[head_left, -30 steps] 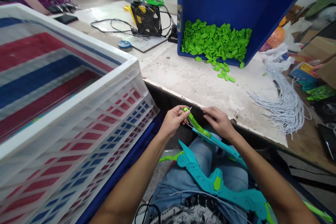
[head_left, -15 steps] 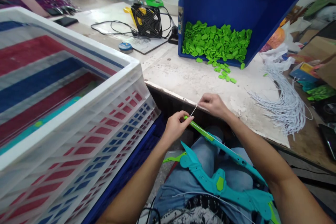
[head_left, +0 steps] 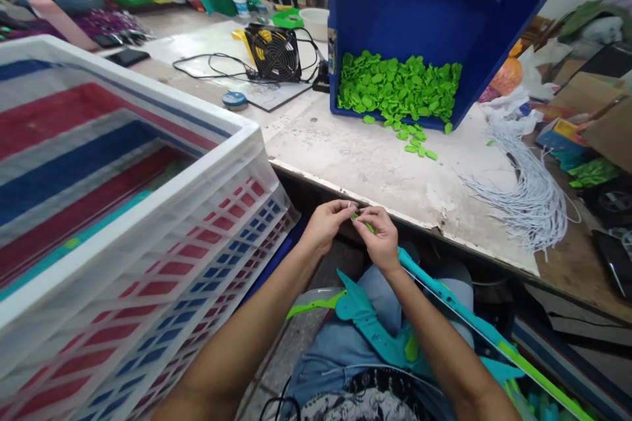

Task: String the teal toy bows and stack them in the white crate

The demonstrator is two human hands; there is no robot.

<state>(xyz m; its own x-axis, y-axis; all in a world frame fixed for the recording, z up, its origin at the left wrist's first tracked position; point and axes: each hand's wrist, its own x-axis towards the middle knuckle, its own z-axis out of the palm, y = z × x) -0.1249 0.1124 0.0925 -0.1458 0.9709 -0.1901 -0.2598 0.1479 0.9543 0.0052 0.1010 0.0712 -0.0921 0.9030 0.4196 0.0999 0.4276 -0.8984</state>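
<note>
A teal toy bow (head_left: 439, 286) with lime-green limb ends slants from my hands down to the lower right, a white cord running along it. At its upper tip my left hand (head_left: 323, 229) is closed, a bit of white cord (head_left: 350, 205) showing at the fingertips. My right hand (head_left: 381, 240) is closed around the green limb just beside it, fingertips nearly touching the left ones. The exact grip on the tip is partly hidden by fingers. A second teal bow (head_left: 365, 306) lies across my lap, partly covered by my right forearm.
A white crate (head_left: 247, 135) with a striped lining stands at left. On the table (head_left: 316, 138), a tipped blue bin (head_left: 424, 6) spills small green pieces (head_left: 399, 89). A black fan (head_left: 274, 52) and blue tape roll (head_left: 234, 100) sit behind; a bundle of white cords (head_left: 540, 191) lies right.
My right hand has come down and left from the stretched cord to the bow's tip beside my left hand. The bow's lower end now reaches farther right.
</note>
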